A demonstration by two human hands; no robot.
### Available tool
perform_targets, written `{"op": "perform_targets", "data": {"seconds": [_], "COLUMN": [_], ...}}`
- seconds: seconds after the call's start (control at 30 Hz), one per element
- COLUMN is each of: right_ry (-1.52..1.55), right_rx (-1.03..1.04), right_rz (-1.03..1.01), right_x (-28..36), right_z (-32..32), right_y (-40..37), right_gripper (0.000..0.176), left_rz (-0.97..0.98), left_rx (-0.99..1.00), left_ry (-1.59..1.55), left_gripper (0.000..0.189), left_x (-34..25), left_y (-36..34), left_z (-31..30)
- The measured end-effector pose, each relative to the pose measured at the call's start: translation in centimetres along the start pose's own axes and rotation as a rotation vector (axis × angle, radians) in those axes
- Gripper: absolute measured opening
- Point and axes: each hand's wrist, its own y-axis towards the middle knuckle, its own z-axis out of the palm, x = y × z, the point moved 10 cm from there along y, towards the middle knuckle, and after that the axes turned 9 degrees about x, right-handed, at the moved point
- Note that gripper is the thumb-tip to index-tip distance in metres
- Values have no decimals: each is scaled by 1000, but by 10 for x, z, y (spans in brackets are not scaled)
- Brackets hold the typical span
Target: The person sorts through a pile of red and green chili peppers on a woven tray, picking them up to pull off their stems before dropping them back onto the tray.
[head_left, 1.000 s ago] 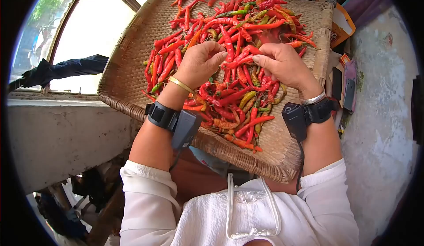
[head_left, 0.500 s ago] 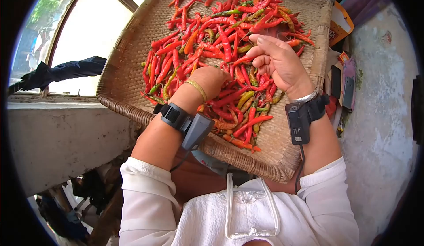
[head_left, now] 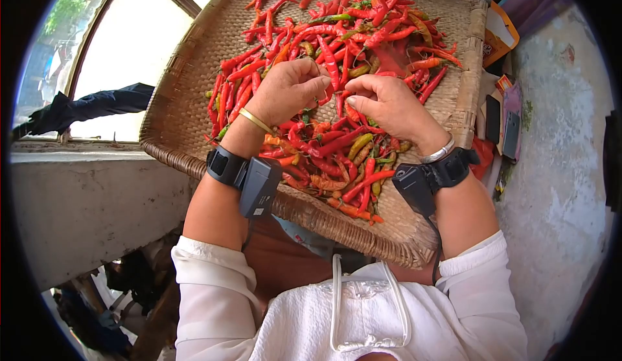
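A woven basket tray (head_left: 188,69) holds a heap of chili peppers (head_left: 337,144), mostly red with some orange and green ones. Over the middle of the heap, my left hand (head_left: 288,92) is closed in a pinch on a red chili pepper (head_left: 326,95), whose body partly hides behind the fingers. Just to its right, my right hand (head_left: 392,105) is also closed, thumb and fingers pressed together close to that pepper. What lies between the right fingertips is too small to make out. The two sets of fingertips almost meet.
A window (head_left: 110,44) with a dark cloth (head_left: 107,107) stands at the left, above a concrete ledge (head_left: 103,205). A pale wall (head_left: 557,167) rises at the right. Bags and a dark phone-like object (head_left: 512,134) sit beside the tray's right edge.
My left hand has risen from the heap, up and slightly left, now with a red chili pepper. My right hand has turned inward and moved left and down, its fingers closing.
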Motion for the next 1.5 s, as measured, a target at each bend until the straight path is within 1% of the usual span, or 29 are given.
{"op": "perform_targets", "data": {"seconds": [0.1,0.13,0.2,0.23,0.3,0.33,0.4,0.43,0.5,0.53,0.57,0.63,0.7,0.77,0.83,0.9,0.97,1.03,1.07,1.13,1.17,1.23,1.27,1.3,1.37,1.4,1.43,1.47,1.5], "right_ry": [-43,-44,-146,-147,-165,-194,-231,-272,-286,-319,-352,-401,-386,-304,-175,-201,-272,-281,-285,-32,-32,461,535,542,563,564,466,369,374], "right_rx": [10,12,27,28,59,68,77,86,88,88,85,59,69,70,70,43,8,46,44,87,90,233,238,236,343,344,365,385,385], "right_rz": [46,45,34,30,42,27,47,69,62,58,58,-44,-11,-5,63,67,-59,-56,-55,-118,-120,77,198,205,225,230,278,322,322], "right_x": [-2,-1,2,1,-3,-1,1,2,8,7,4,12,22,23,16,21,31,43,45,47,46,23,14,9,1,0,-2,-6,-9], "right_z": [1,2,2,3,7,7,7,6,6,8,10,11,8,4,0,-6,-7,-4,-1,9,11,32,35,35,41,36,30,25,22], "right_y": [-1,-1,-1,-1,-1,-1,-2,-1,-2,-1,-3,-8,-15,-22,-26,-25,-21,-14,-10,-3,-3,-1,-6,-6,-9,-9,-10,-9,-6], "right_gripper": [27,27,25,25,24,23,22,21,20,20,20,24,25,27,30,30,34,36,36,31,31,23,19,19,18,18,19,21,21], "left_rz": [266,266,200,201,-107,-107,-432,-433,-468,-472,-435,-335,-287,-133,-27,56,232,346,350,398,396,353,338,330,296,234,163,8,-148], "left_rx": [-243,-246,-421,-424,-513,-520,-389,-402,-355,-336,-360,-405,-322,-310,-244,-255,-379,-472,-472,-468,-472,-415,-406,-399,-378,-395,-461,-464,-463], "left_ry": [-408,-408,127,129,1228,1232,1197,1199,1083,1078,1118,1103,1106,1102,1078,995,846,522,520,156,156,-84,-184,-186,62,267,505,667,830], "left_gripper": [29,29,43,43,57,57,58,58,51,45,33,22,23,18,19,20,20,21,21,20,20,18,21,21,25,31,34,36,38], "left_x": [-15,-13,-10,-4,-1,8,57,61,71,63,59,49,40,16,-13,-34,-62,-68,-67,-54,-54,-46,-43,-39,-37,-38,-45,-36,-28], "left_y": [-5,-3,-11,-17,-31,-35,-40,-42,-41,-41,-37,-32,-26,-25,-27,-33,-49,-55,-51,-42,-39,-30,-27,-25,-20,-23,-32,-33,-35], "left_z": [-38,-44,-72,-79,-88,-97,-116,-118,-119,-115,-111,-100,-81,-57,-28,-9,-7,-18,-18,-27,-27,-27,-27,-26,-25,-30,-36,-40,-47]}}
